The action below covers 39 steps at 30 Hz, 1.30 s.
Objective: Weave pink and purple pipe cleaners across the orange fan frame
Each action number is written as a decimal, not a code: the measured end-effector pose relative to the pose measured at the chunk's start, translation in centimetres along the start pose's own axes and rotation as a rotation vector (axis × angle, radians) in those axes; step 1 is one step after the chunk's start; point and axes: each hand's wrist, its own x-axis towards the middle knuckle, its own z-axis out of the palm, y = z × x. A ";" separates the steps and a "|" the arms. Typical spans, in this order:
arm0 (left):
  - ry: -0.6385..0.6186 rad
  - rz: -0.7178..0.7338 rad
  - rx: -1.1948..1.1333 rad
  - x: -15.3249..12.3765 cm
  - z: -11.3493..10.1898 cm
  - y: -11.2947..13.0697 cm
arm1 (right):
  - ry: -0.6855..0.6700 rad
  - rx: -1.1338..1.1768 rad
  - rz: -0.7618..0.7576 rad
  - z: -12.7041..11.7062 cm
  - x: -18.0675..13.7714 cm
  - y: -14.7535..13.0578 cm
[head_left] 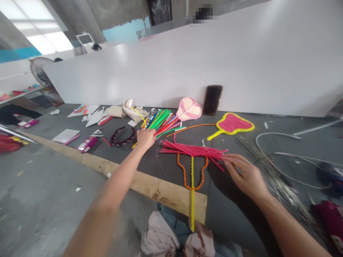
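Observation:
My left hand is closed around the near end of a bundle of multicoloured thin strips, green, red, blue and yellow. Fingers of my right hand pinch the right-hand ends of a spread of pink strips. These strips lie across the top of an unfinished-looking fan frame, which has a twisted orange outline and a yellow stem pointing toward me. Beyond it rests a fan-shaped piece, pink with a yellow border. A pale pink fan leans against the white partition.
A phone stands against the white partition. Left of my left hand are a dark braided headband, a purple box and paper scraps. Thin wires and a white tube lie at right. A person's arm shows far left.

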 end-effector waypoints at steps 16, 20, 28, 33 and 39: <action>-0.024 -0.092 -0.030 0.3 0.1 -0.8 | -0.060 0.038 -0.030 0.1 0.0 0.0; 0.020 -0.120 -0.028 0.6 0.0 -0.4 | -0.064 0.047 -0.017 0.2 0.0 0.1; 0.039 -0.145 -0.003 2.0 -0.4 0.3 | -0.068 0.050 -0.033 0.2 0.0 0.1; 0.005 -0.163 -0.010 2.5 -0.1 0.5 | -0.064 0.047 -0.060 0.1 0.1 0.0; -0.008 -0.215 -0.042 2.4 -0.1 0.2 | -0.081 0.054 -0.046 0.1 0.2 0.0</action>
